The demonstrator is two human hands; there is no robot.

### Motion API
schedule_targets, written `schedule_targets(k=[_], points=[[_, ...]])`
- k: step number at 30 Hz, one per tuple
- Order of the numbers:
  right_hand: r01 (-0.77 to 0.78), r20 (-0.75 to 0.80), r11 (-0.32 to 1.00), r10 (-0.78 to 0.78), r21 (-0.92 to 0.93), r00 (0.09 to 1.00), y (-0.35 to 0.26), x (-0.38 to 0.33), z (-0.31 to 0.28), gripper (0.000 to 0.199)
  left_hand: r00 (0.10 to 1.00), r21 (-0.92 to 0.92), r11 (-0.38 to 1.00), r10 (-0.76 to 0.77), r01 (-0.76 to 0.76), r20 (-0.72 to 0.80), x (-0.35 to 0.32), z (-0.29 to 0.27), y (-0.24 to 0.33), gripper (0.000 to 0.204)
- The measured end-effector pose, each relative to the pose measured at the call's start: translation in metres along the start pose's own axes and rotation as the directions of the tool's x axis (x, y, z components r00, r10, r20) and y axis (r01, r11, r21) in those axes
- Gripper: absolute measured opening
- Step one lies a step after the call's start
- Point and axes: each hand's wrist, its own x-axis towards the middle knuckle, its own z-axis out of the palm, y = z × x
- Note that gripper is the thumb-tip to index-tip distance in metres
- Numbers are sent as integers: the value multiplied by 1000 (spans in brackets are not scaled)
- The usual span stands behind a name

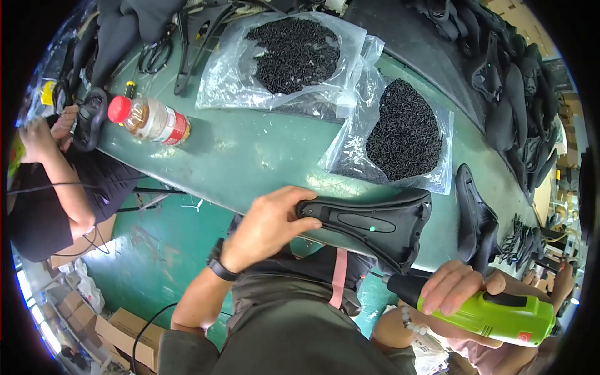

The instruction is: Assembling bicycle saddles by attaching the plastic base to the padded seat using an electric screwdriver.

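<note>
A black bicycle saddle point(390, 240) lies at the near edge of the green table, its underside facing up. My left hand point(269, 222) pinches its narrow nose between thumb and fingers. In my right hand point(453, 289) is a lime-green and black electric screwdriver point(500, 317), gripped around its body. The tip of the screwdriver points left, just below the saddle's wide end and apart from its screw holes. Another black saddle point(476, 219) sits to the right of the first one.
Two clear plastic bags of small black screw-like pieces, one farther back point(294, 53) and one nearer point(406, 131), lie on the table. A red-capped bottle point(150, 120) stands left. Black saddles point(509, 106) are piled at right. A co-worker's hands point(47, 134) hold a dark part at far left.
</note>
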Motion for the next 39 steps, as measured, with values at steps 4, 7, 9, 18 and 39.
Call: schedule_targets(k=[4, 7, 9, 18, 39], points=[[-31, 0, 999, 31, 18, 1000, -16, -10, -4, 81, 911, 539, 761, 412, -361, 29, 53, -18, 35, 36], [113, -234, 992, -96, 61, 968, -9, -10, 15, 84, 671, 651, 482, 739, -587, 58, 132, 20, 61, 21], [119, -241, 992, -106, 39, 965, -16, -12, 12, 87, 682, 864, 270, 723, -425, 110, 174, 43, 58, 14], [60, -239, 998, -57, 6, 969, -26, -19, -3, 91, 641, 775, 275, 739, -569, 208, 194, 44, 53, 14], [283, -376, 930, -356, -235, 856, -16, -13, 20, 90, 830, -747, 581, 207, 321, 518, -4, 72, 37, 23]])
